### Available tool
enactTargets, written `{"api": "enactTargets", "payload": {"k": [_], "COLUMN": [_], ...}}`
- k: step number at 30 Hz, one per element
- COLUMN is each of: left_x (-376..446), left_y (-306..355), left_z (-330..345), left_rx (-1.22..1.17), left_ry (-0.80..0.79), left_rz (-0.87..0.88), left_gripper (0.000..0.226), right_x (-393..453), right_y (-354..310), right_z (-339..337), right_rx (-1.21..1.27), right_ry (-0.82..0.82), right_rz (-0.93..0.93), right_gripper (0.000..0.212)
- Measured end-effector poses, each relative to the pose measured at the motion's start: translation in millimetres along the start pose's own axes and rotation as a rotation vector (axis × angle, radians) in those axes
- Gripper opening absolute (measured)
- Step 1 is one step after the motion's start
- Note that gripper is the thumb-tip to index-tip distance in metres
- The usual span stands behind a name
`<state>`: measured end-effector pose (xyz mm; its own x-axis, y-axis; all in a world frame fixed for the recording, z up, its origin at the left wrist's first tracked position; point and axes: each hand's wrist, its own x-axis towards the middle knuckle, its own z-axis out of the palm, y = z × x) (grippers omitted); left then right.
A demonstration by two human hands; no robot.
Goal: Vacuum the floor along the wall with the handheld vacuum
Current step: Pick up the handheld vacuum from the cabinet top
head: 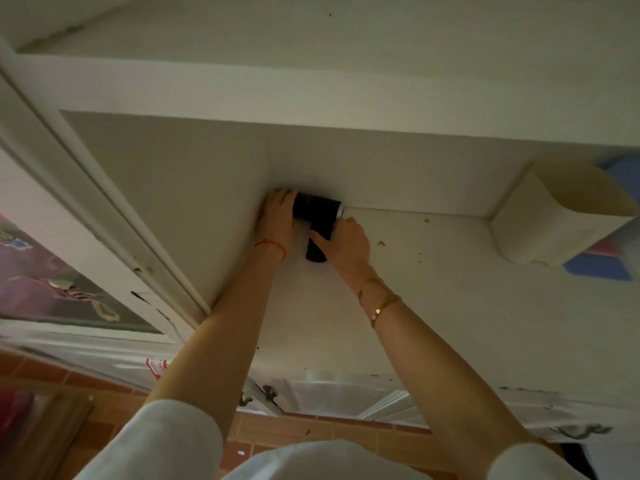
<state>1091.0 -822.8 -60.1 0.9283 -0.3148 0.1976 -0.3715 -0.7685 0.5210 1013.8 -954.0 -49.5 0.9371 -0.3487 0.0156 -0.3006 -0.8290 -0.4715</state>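
Setting: pale floor (433,306) meeting a pale wall (381,174) in a corner beside a white frame (114,216); the light is dim.
Right fingers: curled round the black handle of the handheld vacuum (317,220), thumb laid along its near side; a full wrap, likely to steer and bear down.
Left fingers: lying fairly straight and close together over the vacuum's left end, tips at the wall; whether they curl under it I cannot tell.
Right hand (343,244): drives from the handle.
Left hand (278,220): seems to steady the nose in the corner.
Vacuum: lying on the floor, barrel along the foot of the wall, handle pointing back toward the person, so the intake hugs the edge where dirt gathers.
Crumbs (381,243): brown specks on the floor to the right, apart from the vacuum, not yet picked up.
Bin (554,220): cream, against the wall well to the right; judged an obstacle for a rightward sweep.
Wrists: red thread (272,244) on the left, gold bracelets (381,303) on the right.
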Motion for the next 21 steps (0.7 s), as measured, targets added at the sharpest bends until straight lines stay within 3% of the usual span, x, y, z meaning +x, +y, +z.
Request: {"api": "enactTargets", "payload": {"k": [4, 7, 15, 19, 21], "left_x": [5.9, 6.3, -2.3, -11.0, -19.9], "left_y": [-6.5, -8.2, -1.1, 11.6, 18.6], "left_z": [5.3, 8.3, 6.4, -1.9, -4.5], "left_rx": [0.022, 0.027, 0.05, 0.016, -0.038], "left_ry": [-0.017, -0.018, 0.02, 0.115, 0.141], "left_rz": [0.007, -0.003, 0.011, 0.103, 0.15], "left_gripper": [0.063, 0.061, 0.061, 0.052, 0.054], "right_x": [1.9, 3.4, -1.6, -24.7, -37.8], "right_y": [-1.0, 0.2, 17.7, 29.9, 37.2], "right_z": [6.5, 9.4, -10.2, -24.8, -32.2], "right_rx": [0.089, 0.303, 0.563, 0.686, 0.759], "right_ry": [-0.035, -0.037, -0.105, -0.115, -0.095], "right_rz": [0.06, 0.098, 0.163, 0.162, 0.162], "right_gripper": [0.051, 0.036, 0.049, 0.032, 0.036]}}
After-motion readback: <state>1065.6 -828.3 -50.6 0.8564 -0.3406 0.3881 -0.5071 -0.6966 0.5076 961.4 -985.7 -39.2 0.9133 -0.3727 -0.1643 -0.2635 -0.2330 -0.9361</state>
